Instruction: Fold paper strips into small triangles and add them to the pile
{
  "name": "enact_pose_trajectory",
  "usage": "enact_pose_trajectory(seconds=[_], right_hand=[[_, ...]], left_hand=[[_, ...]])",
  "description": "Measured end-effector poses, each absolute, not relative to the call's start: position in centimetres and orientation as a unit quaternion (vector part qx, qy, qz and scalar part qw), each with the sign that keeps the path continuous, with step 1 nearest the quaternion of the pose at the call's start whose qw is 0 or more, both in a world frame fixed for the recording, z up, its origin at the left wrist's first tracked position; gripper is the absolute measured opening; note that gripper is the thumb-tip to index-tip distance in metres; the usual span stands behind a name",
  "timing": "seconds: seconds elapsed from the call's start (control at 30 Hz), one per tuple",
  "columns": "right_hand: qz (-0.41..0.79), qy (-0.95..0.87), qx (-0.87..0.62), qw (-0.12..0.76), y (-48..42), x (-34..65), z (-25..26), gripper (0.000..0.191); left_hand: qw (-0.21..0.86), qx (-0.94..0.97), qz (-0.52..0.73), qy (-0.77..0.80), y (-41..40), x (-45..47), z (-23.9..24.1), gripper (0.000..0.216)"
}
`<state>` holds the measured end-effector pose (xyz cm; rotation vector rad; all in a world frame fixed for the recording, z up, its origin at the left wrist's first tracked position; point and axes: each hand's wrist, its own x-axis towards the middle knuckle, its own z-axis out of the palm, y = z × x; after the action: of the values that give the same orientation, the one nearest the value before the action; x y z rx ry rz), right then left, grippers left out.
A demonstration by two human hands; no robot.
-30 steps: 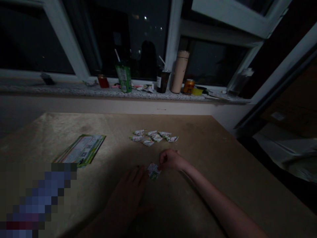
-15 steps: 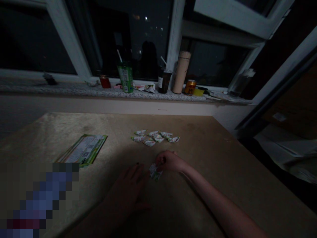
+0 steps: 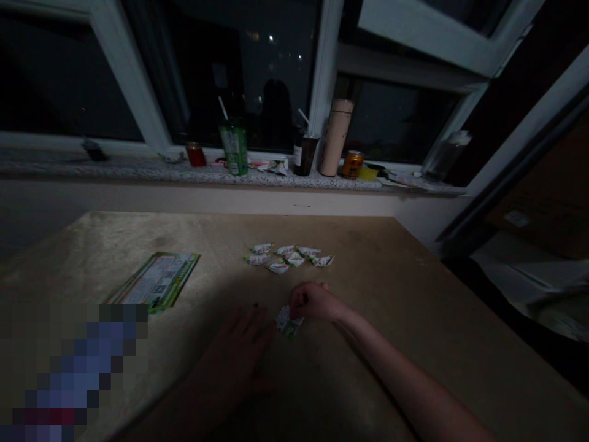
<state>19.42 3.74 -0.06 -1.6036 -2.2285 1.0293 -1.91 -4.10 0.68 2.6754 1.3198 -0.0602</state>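
A small folded piece of white-and-green paper (image 3: 288, 321) lies on the brown table (image 3: 414, 294) in front of me. My right hand (image 3: 313, 301) is curled, its fingertips pinching the paper's upper right corner. My left hand (image 3: 239, 344) lies in shadow just left of the paper, fingers stretched toward its edge. Beyond them sits a cluster of several similar folded paper pieces (image 3: 288, 256).
A stack of green printed leaflets (image 3: 156, 281) lies at the left of the table. On the stone window sill (image 3: 115, 167) stand a green cup with a straw (image 3: 234, 147), a dark cup (image 3: 304, 153), a tall beige flask (image 3: 337, 138), a red jar (image 3: 196, 155) and an orange can (image 3: 351, 164).
My right hand has drawn slightly toward me with the paper, which has tilted a little. My left hand stays beside it.
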Motion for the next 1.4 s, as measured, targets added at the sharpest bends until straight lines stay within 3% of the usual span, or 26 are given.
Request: enact_pose_trajectory(seconds=[0.17, 0.33, 0.63, 0.8, 0.97, 1.07, 1.3, 1.4], right_hand=[[0.349, -0.757, -0.541, 0.111, 3.8, 19.5, -0.3, 0.03], [0.344, -0.759, -0.541, 0.117, 3.7, 19.4, -0.2, 0.026], [0.344, -0.763, -0.535, 0.113, 3.8, 19.4, -0.5, 0.021], [0.339, -0.759, -0.541, 0.128, 3.7, 19.4, -0.5, 0.021], [0.33, -0.763, -0.536, 0.145, 3.4, 19.6, -1.0, 0.021], [0.32, -0.769, -0.528, 0.168, 3.2, 19.7, -1.5, 0.021], [0.274, -0.801, -0.507, 0.162, 2.9, 20.6, -1.4, 0.018], [0.211, -0.822, -0.513, 0.13, 2.7, 21.3, -0.7, 0.029]], left_hand=[[0.073, 0.896, 0.008, 0.438, -3.9, -1.3, 1.1, 0.055], [0.064, 0.891, -0.029, 0.449, -4.1, -2.1, -0.1, 0.075], [0.064, 0.883, -0.063, 0.461, -4.1, -2.1, 0.8, 0.069], [0.072, 0.892, -0.016, 0.445, -4.1, -1.8, 0.7, 0.061], [0.082, 0.87, 0.088, 0.479, -3.2, -0.3, 1.5, 0.029], [0.1, 0.849, 0.112, 0.507, -2.0, 0.5, 0.7, 0.021], [0.132, 0.843, 0.18, 0.489, -0.1, 0.4, -1.8, 0.027], [0.128, 0.844, 0.186, 0.487, -0.2, 0.5, -1.8, 0.024]])
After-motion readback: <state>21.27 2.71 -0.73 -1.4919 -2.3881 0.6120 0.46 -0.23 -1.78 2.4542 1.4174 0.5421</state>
